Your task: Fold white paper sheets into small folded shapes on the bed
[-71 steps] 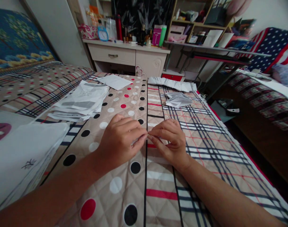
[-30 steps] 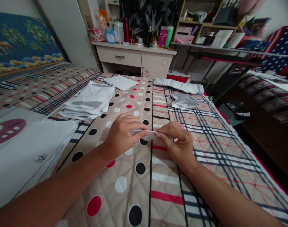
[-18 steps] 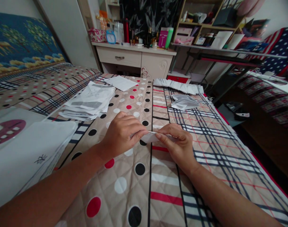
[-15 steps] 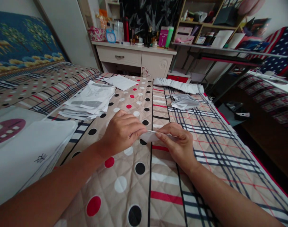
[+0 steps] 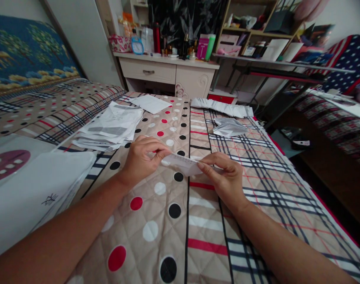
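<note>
A small folded piece of white paper [image 5: 183,163] is held just above the quilted bed cover [image 5: 168,221], between both hands. My left hand [image 5: 141,159] pinches its left end with thumb and fingertips. My right hand [image 5: 225,177] pinches its right end, fingers curled. The paper is stretched flat between them and faint lines show on it.
A loose pile of printed sheets [image 5: 109,128] lies at the left, a single sheet [image 5: 150,103] behind it. Folded paper pieces [image 5: 228,127] and a long white folded strip [image 5: 221,107] lie at the back right. A thick white stack [image 5: 34,193] sits near left. A dresser [image 5: 168,73] stands beyond.
My hands have lifted the paper off the cover and moved apart, so the folded piece now shows between them. The left hand has shifted left and up.
</note>
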`<state>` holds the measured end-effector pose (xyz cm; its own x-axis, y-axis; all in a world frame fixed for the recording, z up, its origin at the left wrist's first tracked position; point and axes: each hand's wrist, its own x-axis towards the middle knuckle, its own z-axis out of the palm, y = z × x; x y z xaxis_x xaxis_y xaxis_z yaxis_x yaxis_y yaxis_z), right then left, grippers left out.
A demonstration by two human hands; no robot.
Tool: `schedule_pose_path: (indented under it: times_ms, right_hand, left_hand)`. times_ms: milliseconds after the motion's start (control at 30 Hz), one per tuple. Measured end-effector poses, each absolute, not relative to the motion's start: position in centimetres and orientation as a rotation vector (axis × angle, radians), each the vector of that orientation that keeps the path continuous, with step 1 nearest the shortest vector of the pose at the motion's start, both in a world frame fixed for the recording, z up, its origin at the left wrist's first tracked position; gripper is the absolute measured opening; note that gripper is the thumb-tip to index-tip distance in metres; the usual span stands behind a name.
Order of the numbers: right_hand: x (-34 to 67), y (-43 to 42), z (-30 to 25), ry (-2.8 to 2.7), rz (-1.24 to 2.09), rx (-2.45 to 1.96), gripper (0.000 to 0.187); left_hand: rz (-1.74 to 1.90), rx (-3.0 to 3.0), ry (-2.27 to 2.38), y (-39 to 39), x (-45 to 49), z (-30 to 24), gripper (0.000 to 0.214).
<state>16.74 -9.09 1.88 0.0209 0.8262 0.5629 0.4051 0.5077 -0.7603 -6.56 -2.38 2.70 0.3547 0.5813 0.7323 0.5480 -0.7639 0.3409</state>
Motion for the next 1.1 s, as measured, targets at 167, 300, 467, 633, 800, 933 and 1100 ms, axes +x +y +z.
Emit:
schedule_pose_path:
  times_ms: [167,300,467,633,800,933,1100]
  right_hand:
    - [16.9,-9.1,1.8,-1.515,0.498,-1.133,0.012]
    - [16.3,-9.4,2.1,-1.531,0.536,-1.115,0.013]
    - [15.3,-9.9,2.7,-1.579,0.540,-1.073,0.013]
    - [15.9,-9.6,2.4,-1.624,0.546,-1.064,0.013]
    - [16.8,-8.9,1.9,-1.641,0.506,-1.083,0.014]
    - [17.1,-8.8,1.9,-1.642,0.489,-1.104,0.015]
    - [17.5,-8.7,1.9,-1.594,0.521,-1.130,0.017]
  left_hand:
    - [1.597,2.307,1.305,-2.1,-7.2,3.2,0.015]
    - [1.418,2.675,1.142,-4.0,-5.5,4.4,0.013]
    - [1.094,2.936,0.930,-6.3,-3.1,4.8,0.013]
    - [1.194,2.784,0.986,-5.7,-3.7,4.1,0.014]
    - [1.229,2.714,1.048,-4.7,-4.3,3.8,0.011]
    - [1.155,2.711,1.110,-4.3,-4.7,3.8,0.011]
    - [1.149,2.702,1.217,-3.1,-6.0,3.8,0.010]
